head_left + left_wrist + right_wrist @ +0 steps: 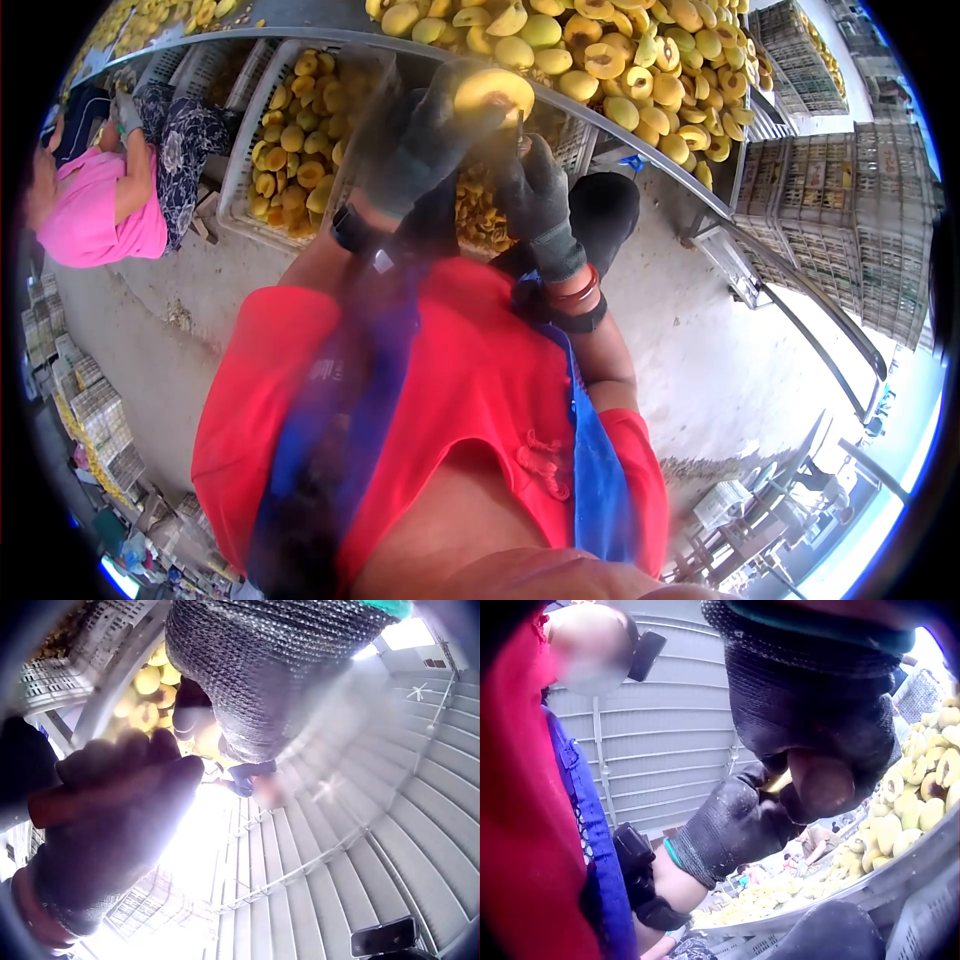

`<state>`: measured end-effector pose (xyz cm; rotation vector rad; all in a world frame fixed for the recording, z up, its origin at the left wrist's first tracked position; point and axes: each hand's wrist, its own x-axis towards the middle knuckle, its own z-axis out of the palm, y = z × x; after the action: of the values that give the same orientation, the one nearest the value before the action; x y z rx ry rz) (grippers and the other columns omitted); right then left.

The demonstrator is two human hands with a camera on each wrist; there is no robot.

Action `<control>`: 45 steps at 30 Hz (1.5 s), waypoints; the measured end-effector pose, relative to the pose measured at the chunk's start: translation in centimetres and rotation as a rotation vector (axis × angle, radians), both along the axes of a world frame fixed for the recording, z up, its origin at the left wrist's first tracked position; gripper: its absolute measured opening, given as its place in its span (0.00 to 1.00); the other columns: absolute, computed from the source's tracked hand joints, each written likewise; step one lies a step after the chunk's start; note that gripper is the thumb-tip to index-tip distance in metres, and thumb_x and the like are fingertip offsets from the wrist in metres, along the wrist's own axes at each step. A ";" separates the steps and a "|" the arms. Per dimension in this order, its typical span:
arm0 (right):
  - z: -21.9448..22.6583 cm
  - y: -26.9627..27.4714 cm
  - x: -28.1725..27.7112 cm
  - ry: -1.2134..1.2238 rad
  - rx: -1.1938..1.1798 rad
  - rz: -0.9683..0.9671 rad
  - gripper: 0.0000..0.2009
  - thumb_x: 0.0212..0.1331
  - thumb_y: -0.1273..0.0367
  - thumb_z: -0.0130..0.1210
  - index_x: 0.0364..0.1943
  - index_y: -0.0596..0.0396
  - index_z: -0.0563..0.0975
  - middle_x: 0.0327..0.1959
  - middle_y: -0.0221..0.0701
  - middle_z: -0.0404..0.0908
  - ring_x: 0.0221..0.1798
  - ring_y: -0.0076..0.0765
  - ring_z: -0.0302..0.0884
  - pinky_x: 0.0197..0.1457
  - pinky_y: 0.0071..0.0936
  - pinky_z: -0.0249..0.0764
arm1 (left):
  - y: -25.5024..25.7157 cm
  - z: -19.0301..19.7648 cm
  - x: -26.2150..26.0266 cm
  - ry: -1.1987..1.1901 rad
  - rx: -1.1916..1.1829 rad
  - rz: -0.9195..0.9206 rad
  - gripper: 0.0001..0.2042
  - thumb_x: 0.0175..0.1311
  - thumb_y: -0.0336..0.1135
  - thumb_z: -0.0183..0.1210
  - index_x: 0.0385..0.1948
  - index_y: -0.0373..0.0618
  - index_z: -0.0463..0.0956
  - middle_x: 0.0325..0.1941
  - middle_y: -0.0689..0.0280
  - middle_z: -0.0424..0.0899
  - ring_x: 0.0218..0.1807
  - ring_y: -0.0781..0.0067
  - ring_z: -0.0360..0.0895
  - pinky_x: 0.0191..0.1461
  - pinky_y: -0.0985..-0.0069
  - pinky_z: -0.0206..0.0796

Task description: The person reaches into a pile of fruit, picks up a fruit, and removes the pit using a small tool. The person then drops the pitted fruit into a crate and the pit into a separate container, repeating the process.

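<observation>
Red cloth covers the wearer's chest (pixel 450 330), nearest the head view. Beyond it, the gloved left hand (pixel 425 140) curls round a yellow fruit (pixel 495 92), and the gloved right hand (pixel 540 195) closes its fingers on a tool (pixel 521 125), its brown handle (pixel 90 796) showing in the left wrist view. The fruit sits between the hands, its long axis roughly crosswise; blur hides the cut face's exact tilt. The tool points away from the chest, its tip near the fruit; whether they touch, I cannot tell. Below the hands is a crate (pixel 580 150) of scraps; left of it, a fruit-filled crate (pixel 236 185). Just beyond runs the table's metal edge (pixel 655 160), then heaped fruit halves (pixel 600 55). Bare floor (pixel 690 340) opens right of the right arm; farther right stand stacked crates (pixel 830 210).
</observation>
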<state>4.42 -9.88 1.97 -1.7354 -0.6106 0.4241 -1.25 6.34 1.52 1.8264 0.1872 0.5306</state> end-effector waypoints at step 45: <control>-0.5 1.2 -0.3 0.135 0.069 -0.025 0.11 0.56 0.69 0.56 0.38 0.61 0.73 0.25 0.45 0.80 0.31 0.48 0.81 0.32 0.35 0.73 | -3.6 1.1 1.4 -0.326 0.136 0.194 0.18 0.55 0.27 0.54 0.49 0.40 0.67 0.48 0.54 0.67 0.49 0.57 0.69 0.53 0.66 0.65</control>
<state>4.08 -8.70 1.45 -1.6323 -0.5001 0.4928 0.13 2.70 2.58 1.8328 0.1081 0.9883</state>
